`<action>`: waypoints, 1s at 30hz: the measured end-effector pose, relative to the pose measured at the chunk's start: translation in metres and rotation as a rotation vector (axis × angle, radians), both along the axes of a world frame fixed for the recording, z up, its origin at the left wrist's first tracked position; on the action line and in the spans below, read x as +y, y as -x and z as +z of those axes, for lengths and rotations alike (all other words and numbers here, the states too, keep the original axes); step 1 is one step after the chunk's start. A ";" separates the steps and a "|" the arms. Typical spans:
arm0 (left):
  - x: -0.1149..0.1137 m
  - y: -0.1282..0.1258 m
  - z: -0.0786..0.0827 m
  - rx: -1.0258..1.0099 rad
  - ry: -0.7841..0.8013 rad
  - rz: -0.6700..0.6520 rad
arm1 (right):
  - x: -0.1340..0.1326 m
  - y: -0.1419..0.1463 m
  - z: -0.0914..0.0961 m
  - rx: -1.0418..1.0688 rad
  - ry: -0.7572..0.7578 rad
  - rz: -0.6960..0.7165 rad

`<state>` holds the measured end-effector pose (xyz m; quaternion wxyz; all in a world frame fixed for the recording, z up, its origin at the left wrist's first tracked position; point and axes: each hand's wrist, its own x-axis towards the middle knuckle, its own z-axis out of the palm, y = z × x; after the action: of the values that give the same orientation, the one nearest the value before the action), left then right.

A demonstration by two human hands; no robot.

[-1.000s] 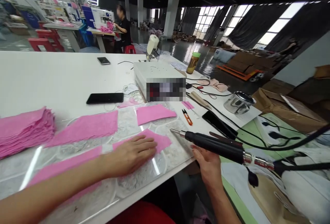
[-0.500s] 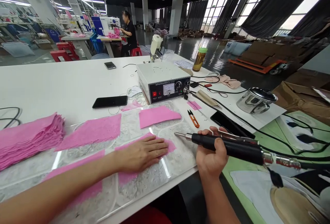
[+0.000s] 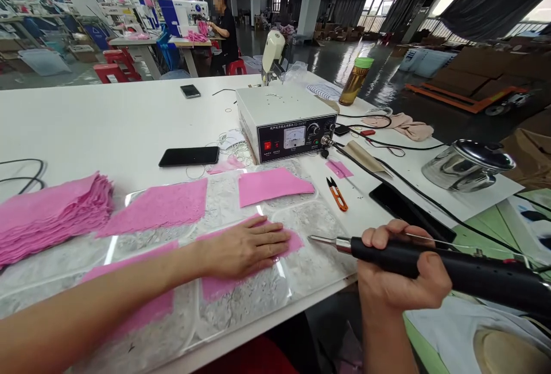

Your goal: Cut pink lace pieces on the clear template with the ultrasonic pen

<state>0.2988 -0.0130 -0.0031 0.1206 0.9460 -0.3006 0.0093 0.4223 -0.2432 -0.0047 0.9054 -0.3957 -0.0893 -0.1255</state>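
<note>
My left hand [image 3: 243, 248] lies flat, fingers stretched out, on a pink fabric piece [image 3: 224, 285] spread over a clear sheet [image 3: 241, 311] on the white table [image 3: 107, 127]. My right hand [image 3: 398, 279] is wrapped round a black hand-held tool [image 3: 451, 268] with a metal tip [image 3: 321, 240] that points left at the fabric's right edge, a little off it. A cable runs from the tool towards a white control box [image 3: 286, 124] behind the fabric.
A stack of pink fabric [image 3: 47, 216] sits at left, two loose pink pieces [image 3: 161, 207] beyond my hand. Orange snips [image 3: 336, 193], two black phones [image 3: 189, 156], a steel pot [image 3: 467, 164] and a bottle [image 3: 355, 81] stand around. Another person sits at a far sewing machine [image 3: 224, 27].
My right hand has closed round the tool's handle and raised it level beside the table edge. The view has shifted; my left hand stays on the fabric.
</note>
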 end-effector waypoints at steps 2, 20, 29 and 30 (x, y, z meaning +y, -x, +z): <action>-0.001 0.001 -0.002 -0.013 0.007 0.009 | -0.002 0.001 0.001 -0.021 0.011 0.034; -0.004 0.001 -0.004 -0.062 0.014 0.021 | 0.004 0.005 0.006 -0.069 0.090 0.118; -0.004 -0.001 -0.005 -0.130 0.028 0.011 | 0.007 0.006 0.009 -0.063 0.114 0.110; -0.004 -0.001 -0.005 -0.134 0.031 0.010 | 0.006 0.005 0.009 -0.069 0.117 0.108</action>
<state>0.2994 -0.0173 -0.0081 0.1149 0.9428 -0.3032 0.0779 0.4169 -0.2371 0.0040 0.8825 -0.4380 -0.1487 -0.0846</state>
